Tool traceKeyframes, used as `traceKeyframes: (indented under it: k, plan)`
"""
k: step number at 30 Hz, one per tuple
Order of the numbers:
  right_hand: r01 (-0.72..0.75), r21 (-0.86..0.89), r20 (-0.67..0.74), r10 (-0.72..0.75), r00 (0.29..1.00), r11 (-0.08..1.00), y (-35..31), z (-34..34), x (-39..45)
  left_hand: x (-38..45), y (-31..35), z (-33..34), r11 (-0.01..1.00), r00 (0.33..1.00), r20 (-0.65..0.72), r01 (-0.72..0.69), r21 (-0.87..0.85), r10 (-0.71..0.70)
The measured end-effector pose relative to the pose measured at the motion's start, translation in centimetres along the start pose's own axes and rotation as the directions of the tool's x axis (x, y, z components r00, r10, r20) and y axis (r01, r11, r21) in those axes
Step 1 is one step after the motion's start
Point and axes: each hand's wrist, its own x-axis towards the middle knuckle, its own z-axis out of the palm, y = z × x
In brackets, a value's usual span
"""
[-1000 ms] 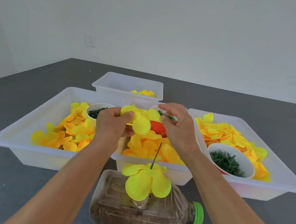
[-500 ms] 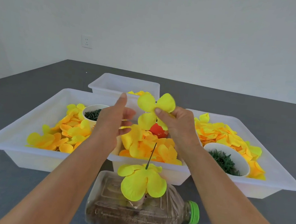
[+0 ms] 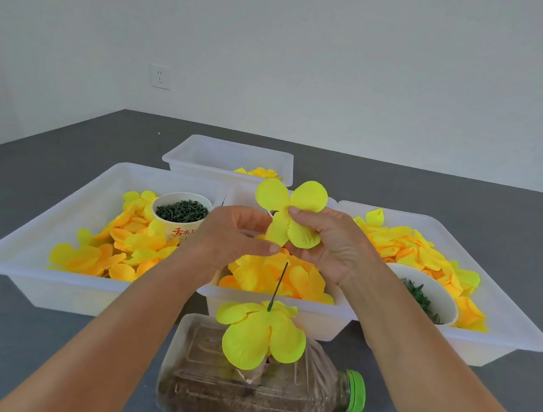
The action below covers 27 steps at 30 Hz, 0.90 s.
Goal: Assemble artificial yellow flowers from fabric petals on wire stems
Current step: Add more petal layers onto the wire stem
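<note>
1. A plain white wall (image 3: 318,46) fills the upper half of the view.
2. A white wall socket (image 3: 160,76) sits low on the wall at left.
3. A dark grey tabletop (image 3: 45,158) meets the wall.
4. Soft, even light; faint shadows.

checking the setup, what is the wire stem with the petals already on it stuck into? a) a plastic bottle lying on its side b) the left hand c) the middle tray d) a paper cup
a: the wire stem with its petals rises from the plastic bottle, which lies on its side in front of the trays.
</note>
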Motion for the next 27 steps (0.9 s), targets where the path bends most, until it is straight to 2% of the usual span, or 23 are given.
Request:
traceKeyframes:
  k: [4, 7, 9, 11, 14, 16, 20, 22, 24, 25, 26, 27]
  plan:
    - [0.0, 0.034, -0.04, 0.001, 0.999, 0.999, 0.3, 0.0, -0.1, 0.2, -1.4, -0.1, 0.954, 0.998, -0.056, 0.029, 0.298, -0.013]
    - [0.043, 0.076, -0.1, -0.036, 0.994, 0.996, 0.1, -0.2, -0.2, 0.2, -1.8, -0.3, 0.844, 1.0, -0.001, -0.008, 0.536, 0.01]
    - [0.027, 0.056, -0.091, -0.021, 0.996, 0.998, -0.2, -0.5, -0.3, 0.2, -1.7, -0.3, 0.768, 0.999, 0.038, -0.039, 0.64, 0.019]
    - [0.005, 0.007, -0.064, -0.004, 0.998, 1.0, -0.4, -0.7, -0.6, 0.3, -1.4, -0.4, 0.762, 0.999, 0.024, -0.05, 0.646, 0.044]
    - [0.001, -0.039, -0.049, -0.003, 0.999, 0.999, -0.4, -1.1, -1.1, 0.3, -0.4, -1.1, 0.79, 0.988, -0.098, -0.035, 0.612, 0.12]
    - [-0.003, -0.047, -0.038, 0.001, 0.999, 0.999, -0.5, -1.3, -1.4, 0.3, -0.1, -1.6, 0.814, 0.983, -0.129, -0.031, 0.579, 0.129]
    - [-0.035, -0.035, -0.018, 0.035, 0.999, 0.999, -0.8, -1.1, -2.1, 0.0, -0.2, -1.6, 0.796, 0.999, 0.046, -0.031, 0.605, 0.004]
    - [-0.05, -0.022, -0.003, 0.049, 0.999, 0.999, -1.1, -1.1, -2.5, -0.3, -0.4, -1.5, 0.757, 0.997, 0.077, -0.043, 0.652, -0.01]
    - [-0.059, -0.001, 0.031, 0.059, 0.998, 0.998, -1.7, -1.2, -3.1, -0.5, -0.1, -1.5, 0.728, 0.996, -0.008, -0.063, 0.683, 0.094]
    - [-0.064, 0.017, 0.054, 0.063, 0.997, 0.998, -2.1, -1.3, -3.4, -0.7, 0.3, -1.6, 0.75, 0.982, -0.092, -0.064, 0.658, 0.164]
    - [-0.068, 0.036, 0.076, 0.065, 0.995, 0.997, -2.5, -1.4, -3.8, -1.0, 0.8, -1.6, 0.824, 0.962, -0.185, -0.066, 0.562, 0.203]
    - [-0.067, 0.047, 0.097, 0.062, 0.993, 0.997, -2.9, -1.3, -4.2, -1.3, 1.6, -1.6, 0.924, 0.952, -0.247, -0.077, 0.375, 0.18]
